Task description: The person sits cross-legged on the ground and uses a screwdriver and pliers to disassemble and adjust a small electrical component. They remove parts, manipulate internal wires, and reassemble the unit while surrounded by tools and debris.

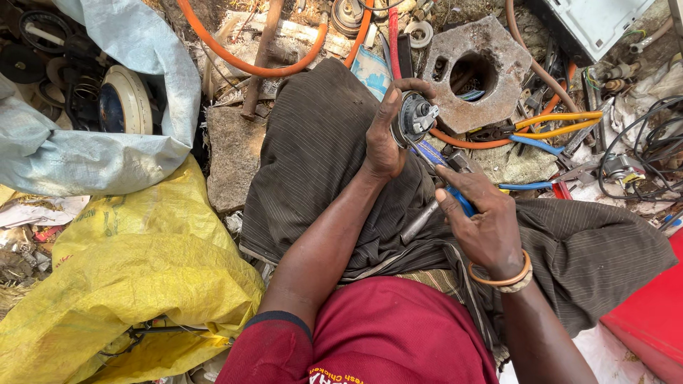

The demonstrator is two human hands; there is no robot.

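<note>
Red shirt fabric [384, 334] fills the bottom centre, nearest the camera, above dark striped cloth [313, 142] draped over the person's lap. Far left: a pale blue sack [85, 153] lies open over round metal parts, including a cream-rimmed disc [124, 99]. Below it, a yellow woven sack [142, 263] lies crumpled, with a flat stone slab [231, 153] just beside its upper right edge. Centre: the left hand [384, 139] is clamped around a small round metal component [414, 117], thumb and fingers curled over its rim, holding it above the lap. Just right, the right hand [484, 220], wearing orange and beaded bangles [501, 279] at the wrist, is closed on a blue-handled tool [455, 195] whose metal end touches the lower edge of the component. Behind the hands, a rusted octagonal plate [473, 71] with a central hole lies on the ground, an orange hose [249, 64] looping to its left. Right of the plate: yellow-handled pliers [555, 124], then tangled black cables [644, 146]. Far right, lower corner: a red container [651, 320].
</note>
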